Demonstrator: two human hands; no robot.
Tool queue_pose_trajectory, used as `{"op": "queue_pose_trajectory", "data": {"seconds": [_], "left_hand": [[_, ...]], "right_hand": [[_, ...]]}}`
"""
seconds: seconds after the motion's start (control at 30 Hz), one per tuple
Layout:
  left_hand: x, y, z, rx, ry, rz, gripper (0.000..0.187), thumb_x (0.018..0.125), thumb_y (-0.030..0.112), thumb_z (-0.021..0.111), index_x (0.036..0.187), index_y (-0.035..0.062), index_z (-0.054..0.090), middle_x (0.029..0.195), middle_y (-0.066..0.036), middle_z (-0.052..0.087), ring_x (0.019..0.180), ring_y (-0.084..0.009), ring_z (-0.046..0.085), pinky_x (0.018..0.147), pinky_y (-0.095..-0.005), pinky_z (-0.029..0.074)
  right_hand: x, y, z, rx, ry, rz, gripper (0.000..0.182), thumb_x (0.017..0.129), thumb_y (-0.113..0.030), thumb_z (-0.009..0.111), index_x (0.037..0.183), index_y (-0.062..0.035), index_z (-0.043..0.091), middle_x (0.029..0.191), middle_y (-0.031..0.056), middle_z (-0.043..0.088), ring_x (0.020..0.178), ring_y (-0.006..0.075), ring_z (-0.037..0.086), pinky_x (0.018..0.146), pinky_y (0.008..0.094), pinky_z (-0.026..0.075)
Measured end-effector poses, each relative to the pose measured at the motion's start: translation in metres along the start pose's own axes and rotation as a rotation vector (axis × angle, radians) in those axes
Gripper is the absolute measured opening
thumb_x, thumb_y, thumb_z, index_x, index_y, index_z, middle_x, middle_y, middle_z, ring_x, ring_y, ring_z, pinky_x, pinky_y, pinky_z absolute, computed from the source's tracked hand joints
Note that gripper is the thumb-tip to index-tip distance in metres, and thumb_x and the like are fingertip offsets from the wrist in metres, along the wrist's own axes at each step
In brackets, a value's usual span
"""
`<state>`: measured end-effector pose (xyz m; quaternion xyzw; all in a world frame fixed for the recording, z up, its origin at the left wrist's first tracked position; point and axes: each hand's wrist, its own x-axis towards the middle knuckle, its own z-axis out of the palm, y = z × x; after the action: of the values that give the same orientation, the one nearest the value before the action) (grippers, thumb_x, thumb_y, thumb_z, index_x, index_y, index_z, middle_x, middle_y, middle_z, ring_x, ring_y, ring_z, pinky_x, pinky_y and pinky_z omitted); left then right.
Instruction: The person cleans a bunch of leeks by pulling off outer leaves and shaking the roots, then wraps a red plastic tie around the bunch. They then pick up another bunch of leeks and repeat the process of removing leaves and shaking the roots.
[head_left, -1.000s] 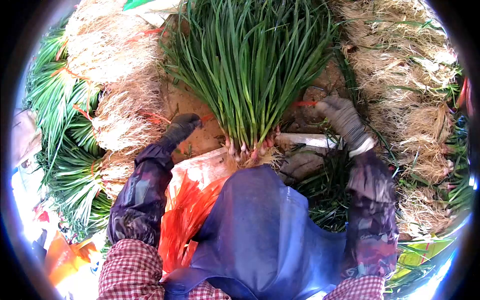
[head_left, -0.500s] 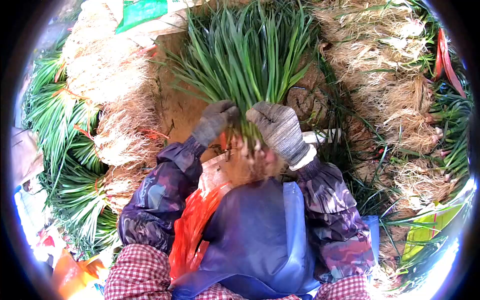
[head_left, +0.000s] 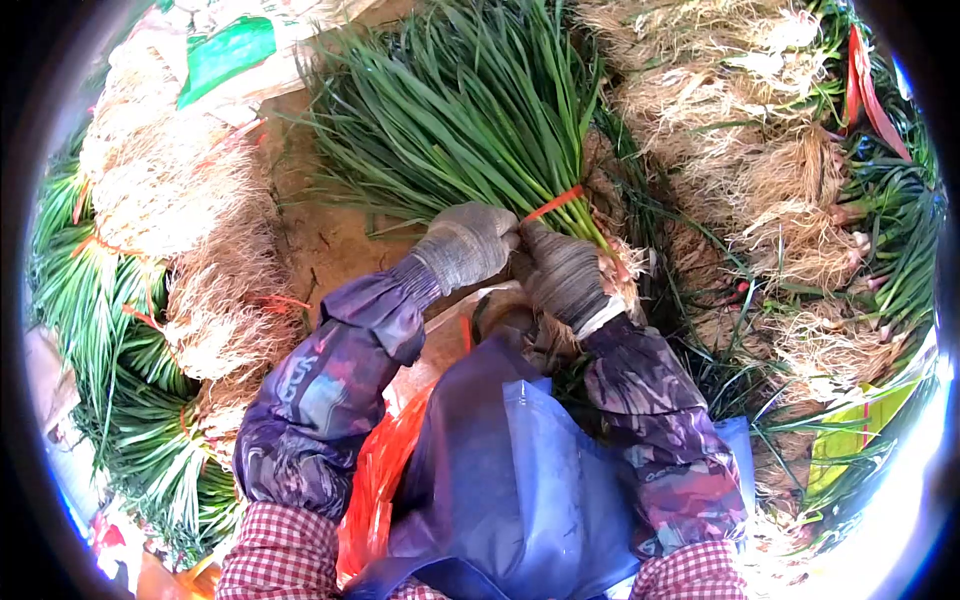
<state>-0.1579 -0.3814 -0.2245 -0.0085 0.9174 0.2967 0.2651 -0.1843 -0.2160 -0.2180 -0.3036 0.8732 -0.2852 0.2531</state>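
Note:
A thick bunch of leafy greens, looking like green garlic, lies slanted in front of me, leaves up and left, pale stem bases and roots to the lower right. A red plastic tie runs around its stems. My left hand, in a grey knit glove, is closed beside the stems at the tie's left end. My right hand, gloved too, is closed against the near side of the stems, close to the left fingertips. Both appear to pinch the tie; the fingertips partly hide it.
Rooty bundles are stacked at left and right, some with red ties. Red plastic strands lie by the blue apron on my lap. A yellow-green sheet is at lower right.
The bunch has turned from upright to slanted, its roots swinging right. A red tie now shows around the stems. My hands have moved from the bunch's sides to meet at the tie.

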Motion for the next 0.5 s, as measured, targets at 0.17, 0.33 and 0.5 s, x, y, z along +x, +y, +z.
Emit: {"op": "queue_pose_trajectory", "data": {"seconds": [0.17, 0.33, 0.5], "left_hand": [[-0.013, 0.029, -0.016, 0.012, 0.154, 0.073, 0.015, 0.084, 0.018, 0.059, 0.092, 0.0064, 0.062, 0.077, -0.014, 0.063, 0.073, -0.0304, 0.063, 0.068, -0.0405, 0.049], [-0.015, 0.016, 0.022, -0.648, 0.574, 0.201, 0.015, 0.082, 0.004, 0.061, 0.098, 0.0013, 0.06, 0.085, -0.008, 0.062, 0.081, -0.0179, 0.061, 0.07, -0.0297, 0.05], [0.016, -0.013, 0.127, -1.496, 0.267, -0.128, 0.017, 0.083, -0.001, 0.056, 0.1, 0.0005, 0.06, 0.088, -0.006, 0.064, 0.083, -0.0155, 0.06, 0.071, -0.0278, 0.049]], "right_hand": [[0.003, 0.017, 0.032, 0.282, 0.284, -0.021, 0.025, 0.074, -0.014, 0.067, 0.097, -0.005, 0.06, 0.078, 0.0205, 0.063, 0.073, 0.0373, 0.062, 0.063, 0.0433, 0.048], [-0.001, 0.017, 0.017, 0.423, 0.396, 0.14, 0.018, 0.086, -0.019, 0.061, 0.093, -0.0023, 0.062, 0.073, 0.0169, 0.063, 0.068, 0.0304, 0.063, 0.06, 0.0377, 0.047], [-0.001, 0.014, -0.003, 0.612, 0.433, 0.217, 0.028, 0.091, -0.028, 0.059, 0.092, -0.0011, 0.063, 0.067, 0.0105, 0.062, 0.06, 0.0172, 0.058, 0.056, 0.0321, 0.046]]}}
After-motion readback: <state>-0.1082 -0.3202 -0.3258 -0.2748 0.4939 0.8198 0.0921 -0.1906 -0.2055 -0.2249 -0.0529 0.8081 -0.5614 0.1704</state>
